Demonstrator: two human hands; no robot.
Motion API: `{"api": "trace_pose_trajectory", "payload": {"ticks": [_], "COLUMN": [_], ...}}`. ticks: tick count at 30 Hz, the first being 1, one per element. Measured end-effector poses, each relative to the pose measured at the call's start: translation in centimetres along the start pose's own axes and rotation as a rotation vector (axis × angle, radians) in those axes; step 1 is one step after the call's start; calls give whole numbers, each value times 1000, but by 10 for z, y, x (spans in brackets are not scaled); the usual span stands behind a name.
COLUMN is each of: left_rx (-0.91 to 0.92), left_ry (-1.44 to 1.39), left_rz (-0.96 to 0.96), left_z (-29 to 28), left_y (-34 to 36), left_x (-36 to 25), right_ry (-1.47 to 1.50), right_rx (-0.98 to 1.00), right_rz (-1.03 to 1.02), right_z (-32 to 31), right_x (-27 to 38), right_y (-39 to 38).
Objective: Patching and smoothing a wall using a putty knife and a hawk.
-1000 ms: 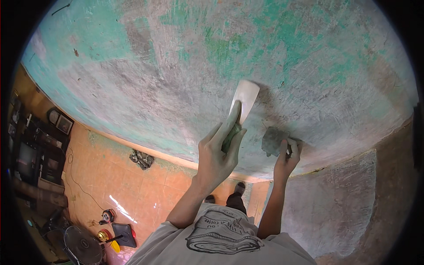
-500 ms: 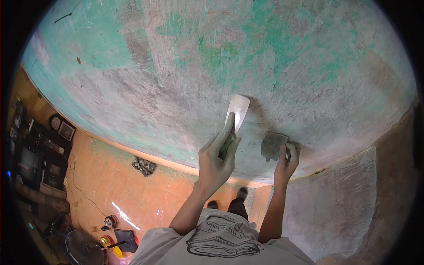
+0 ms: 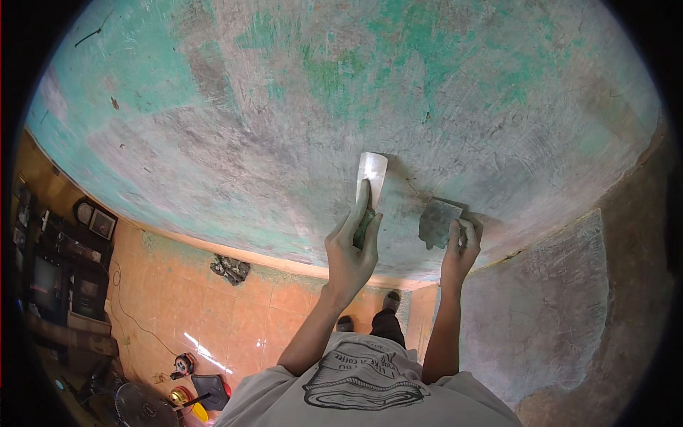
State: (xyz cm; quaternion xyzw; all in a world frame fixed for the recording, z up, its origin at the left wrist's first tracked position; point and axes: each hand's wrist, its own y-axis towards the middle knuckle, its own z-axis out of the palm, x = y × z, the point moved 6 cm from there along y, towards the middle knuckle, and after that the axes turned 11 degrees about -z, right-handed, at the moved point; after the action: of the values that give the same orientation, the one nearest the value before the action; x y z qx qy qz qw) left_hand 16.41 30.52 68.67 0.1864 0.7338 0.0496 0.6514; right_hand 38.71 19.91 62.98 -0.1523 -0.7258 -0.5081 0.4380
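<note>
My left hand point(image 3: 352, 249) is wrapped round the green handle of a putty knife point(image 3: 372, 171), its index finger stretched along the blade. The pale metal blade points up, its wide tip at the wall point(image 3: 299, 135), whose green paint is patchy under grey-white smears. To the right, my right hand point(image 3: 459, 250) pinches the lower right edge of a square, dark grey flat piece point(image 3: 438, 219) with a ragged lower edge. That piece is close to the wall and casts a shadow; whether it touches cannot be made out.
Below the wall lies an orange tiled floor point(image 3: 277, 313) with a crumpled dark bag point(image 3: 230, 270) near the wall's foot. At the lower left stand a fan point(image 3: 146, 406), a dustpan-like dark item point(image 3: 208, 390) and a cable reel point(image 3: 183, 364). Dark shelving point(image 3: 60, 285) lines the left.
The view has shifted slightly. The putty knife has turned more upright in my left hand and sits a little lower on the wall. My right hand keeps its hold on the flat piece.
</note>
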Motion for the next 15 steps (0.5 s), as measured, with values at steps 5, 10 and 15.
{"api": "trace_pose_trajectory", "payload": {"ticks": [5,10,15], "left_rx": [18,23,18], "left_ry": [59,123,80], "left_rz": [172,147,131], "left_z": [12,21,30], "left_y": [6,-6,-6], "left_x": [-14,29,26], "right_ry": [-11,-57,-74], "right_rx": [-39,-14,9], "right_rz": [-37,-90,-89], "right_z": [-3,-6,-8], "right_x": [3,-1,-4], "right_y": [4,7,10]}}
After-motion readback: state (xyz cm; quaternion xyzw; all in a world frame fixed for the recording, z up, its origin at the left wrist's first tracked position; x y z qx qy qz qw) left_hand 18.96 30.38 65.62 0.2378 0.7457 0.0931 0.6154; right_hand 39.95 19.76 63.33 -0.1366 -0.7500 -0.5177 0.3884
